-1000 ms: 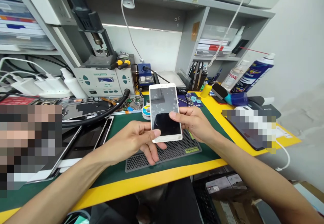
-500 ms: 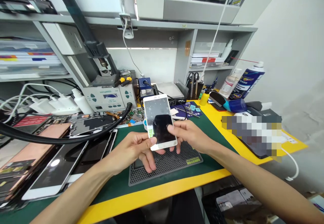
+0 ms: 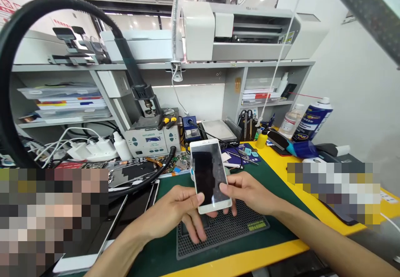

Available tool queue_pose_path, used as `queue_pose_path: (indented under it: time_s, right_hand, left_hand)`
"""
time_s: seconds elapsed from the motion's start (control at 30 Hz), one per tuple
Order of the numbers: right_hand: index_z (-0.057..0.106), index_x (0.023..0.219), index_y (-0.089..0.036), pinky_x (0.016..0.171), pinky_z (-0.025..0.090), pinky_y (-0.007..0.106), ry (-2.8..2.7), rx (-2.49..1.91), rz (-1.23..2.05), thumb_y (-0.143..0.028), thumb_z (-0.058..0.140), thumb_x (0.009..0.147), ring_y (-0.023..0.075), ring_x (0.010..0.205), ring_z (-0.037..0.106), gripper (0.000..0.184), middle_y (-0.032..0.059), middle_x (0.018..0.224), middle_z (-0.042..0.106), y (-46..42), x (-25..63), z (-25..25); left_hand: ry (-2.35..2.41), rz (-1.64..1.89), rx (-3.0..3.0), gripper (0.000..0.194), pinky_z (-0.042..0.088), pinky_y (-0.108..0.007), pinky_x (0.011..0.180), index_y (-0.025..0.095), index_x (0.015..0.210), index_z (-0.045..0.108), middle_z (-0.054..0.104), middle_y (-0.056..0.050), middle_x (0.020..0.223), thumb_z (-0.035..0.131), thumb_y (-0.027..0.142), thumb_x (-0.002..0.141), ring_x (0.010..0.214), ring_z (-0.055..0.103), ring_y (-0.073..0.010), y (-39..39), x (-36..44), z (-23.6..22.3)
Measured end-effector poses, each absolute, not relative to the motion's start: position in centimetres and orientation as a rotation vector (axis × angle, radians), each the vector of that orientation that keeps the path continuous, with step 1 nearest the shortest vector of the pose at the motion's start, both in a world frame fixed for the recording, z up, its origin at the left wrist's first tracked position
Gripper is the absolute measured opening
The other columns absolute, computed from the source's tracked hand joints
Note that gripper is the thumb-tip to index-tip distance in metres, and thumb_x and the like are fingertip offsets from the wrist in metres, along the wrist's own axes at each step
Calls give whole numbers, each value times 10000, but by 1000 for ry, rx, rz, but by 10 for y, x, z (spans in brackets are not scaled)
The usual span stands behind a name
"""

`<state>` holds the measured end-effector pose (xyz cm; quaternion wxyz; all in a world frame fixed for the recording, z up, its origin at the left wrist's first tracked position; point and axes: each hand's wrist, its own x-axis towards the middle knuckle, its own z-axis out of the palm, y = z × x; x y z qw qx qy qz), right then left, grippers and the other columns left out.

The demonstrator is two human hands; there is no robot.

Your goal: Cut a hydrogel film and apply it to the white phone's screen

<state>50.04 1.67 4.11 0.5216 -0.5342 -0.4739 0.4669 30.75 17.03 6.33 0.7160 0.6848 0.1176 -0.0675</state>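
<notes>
**Two hands hold a white smartphone (image 3: 206,177) up over the workbench, its screen facing the camera.**
The left hand (image 3: 175,212) reaches in low, thumb against the phone's lower-left edge and fingers curled beneath it; the right hand (image 3: 248,191) comes from the other side, its fingers pressed to the right edge – the phone is gripped between both hands, above a black honeycomb mat (image 3: 237,231) on a green bench mat (image 3: 281,229). Compared with the earlier frame, the view has tipped upward, bringing the white machine (image 3: 237,31) above the shelves fully into sight, and the dark reflection now fills most of the screen rather than its lower part. A black hot-air hose (image 3: 156,179) lies just behind the phone.
</notes>
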Motion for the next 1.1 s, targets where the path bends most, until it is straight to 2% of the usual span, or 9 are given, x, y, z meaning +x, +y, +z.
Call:
queue_pose_path:
  time_s: [0.2, 0.27, 0.37, 0.47, 0.6, 0.77, 0.9, 1.0, 1.1]
  right_hand:
    - [642, 858, -141, 532, 528, 267, -1161, -1320, 1232, -650, 671, 903, 169, 602, 648, 512, 53, 712, 683, 16, 512, 42]
    - [568, 793, -172, 546, 470, 258, -1238, -1386, 1243, -643, 654, 918, 138, 574, 569, 495, -9, 668, 582, 14, 520, 44]
    - [410, 665, -197, 561, 323, 239, -1404, -1438, 1223, -612, 643, 943, 91, 592, 368, 552, -63, 662, 361, 12, 529, 46]
    - [380, 631, -192, 543, 237, 245, -1501, -1442, 1299, -596, 668, 935, 88, 604, 258, 582, -71, 655, 286, 11, 533, 46]
    - [455, 652, -185, 496, 274, 223, -1580, -1446, 1483, -638, 663, 911, 79, 549, 322, 562, -75, 620, 332, 13, 527, 46]
    - [487, 670, -200, 407, 324, 194, -1574, -1519, 1504, -626, 656, 914, 83, 456, 431, 519, -81, 571, 378, 21, 516, 49]
    - [629, 793, -184, 367, 325, 187, -1500, -1647, 1287, -594, 696, 897, 72, 408, 408, 428, -82, 573, 446, 27, 515, 47]
    - [728, 981, -158, 440, 381, 208, -1466, -1743, 1064, -525, 691, 920, 99, 489, 493, 374, -28, 645, 579, 27, 514, 47]
    - [749, 876, -153, 515, 397, 244, -1459, -1815, 862, -471, 660, 943, 127, 551, 528, 337, 3, 659, 609, 25, 512, 47]
  left_hand:
    - [292, -138, 1534, 610, 604, -306, 581, 91, 982, 793, 799, -203, 1014, 514, 634, 980, 701, 770, -241, 187, 301, 72]
    - [466, 101, 1542, 617, 609, -321, 590, 91, 1008, 774, 795, -192, 1004, 518, 650, 967, 714, 756, -241, 200, 301, 73]
    - [653, 443, 1500, 534, 621, -332, 627, 114, 1052, 740, 788, -150, 991, 632, 618, 909, 762, 728, -232, 215, 301, 73]
    - [663, 432, 1604, 528, 627, -340, 665, 126, 1017, 740, 785, -135, 982, 690, 626, 855, 823, 725, -247, 218, 302, 71]
    - [667, 445, 1762, 528, 623, -338, 683, 139, 993, 737, 781, -113, 940, 637, 645, 877, 831, 726, -241, 215, 304, 68]
    - [720, 647, 1758, 430, 613, -337, 681, 139, 968, 717, 770, -86, 854, 624, 552, 891, 753, 716, -215, 221, 305, 65]
    - [736, 677, 1799, 379, 602, -337, 681, 153, 902, 698, 765, -79, 825, 630, 526, 880, 742, 711, -217, 223, 305, 64]
    - [735, 662, 1846, 395, 587, -359, 695, 167, 883, 691, 764, -79, 818, 624, 557, 875, 743, 705, -235, 223, 304, 64]
    - [750, 653, 1912, 413, 565, -376, 730, 186, 876, 683, 764, -74, 823, 605, 592, 878, 767, 708, -254, 223, 303, 63]
